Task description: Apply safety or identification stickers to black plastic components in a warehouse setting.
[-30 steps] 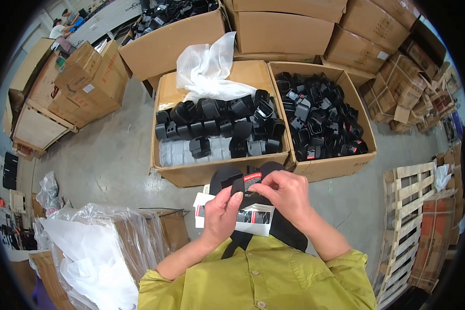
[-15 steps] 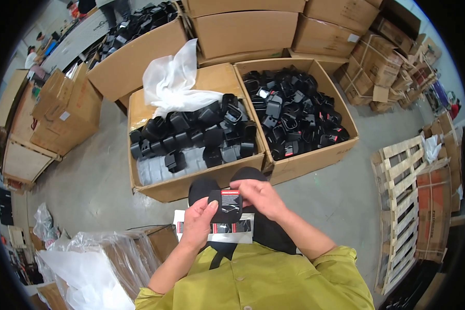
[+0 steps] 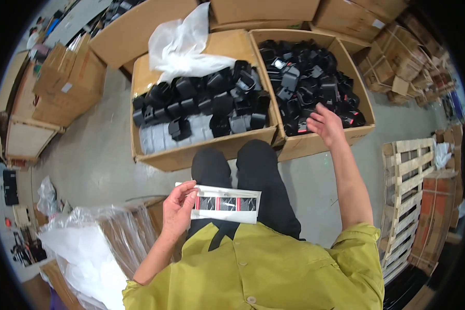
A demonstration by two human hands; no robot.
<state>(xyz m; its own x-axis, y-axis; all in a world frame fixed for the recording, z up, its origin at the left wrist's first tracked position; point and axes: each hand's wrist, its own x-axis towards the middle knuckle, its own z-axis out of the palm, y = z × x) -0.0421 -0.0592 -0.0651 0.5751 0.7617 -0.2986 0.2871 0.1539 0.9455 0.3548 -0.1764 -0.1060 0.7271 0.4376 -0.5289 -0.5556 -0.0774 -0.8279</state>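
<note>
A white sheet of black stickers with red ends (image 3: 227,203) lies across my lap. My left hand (image 3: 177,209) pinches its left end between thumb and fingers. Stretched out at the front edge of the right carton (image 3: 328,146), my right hand (image 3: 326,125) has its fingers apart and nothing in them. Below and beyond it, black plastic shells (image 3: 307,77) fill that carton in a loose heap, a few showing red-edged stickers. In the left carton (image 3: 206,153), more black shells (image 3: 183,106) stand in rows on a pale grey layer.
White foam wrapping (image 3: 183,49) lies over the left carton's far flap. A wooden pallet (image 3: 405,201) leans at the right, near strapped cartons (image 3: 431,222). Plastic-wrapped boxes (image 3: 121,235) stand close on my left. Large cartons (image 3: 266,11) line the far side.
The stickered black shell has left my hands. My right hand has reached out to the right carton, while my left hand has dropped to the sticker sheet. The view has tilted down.
</note>
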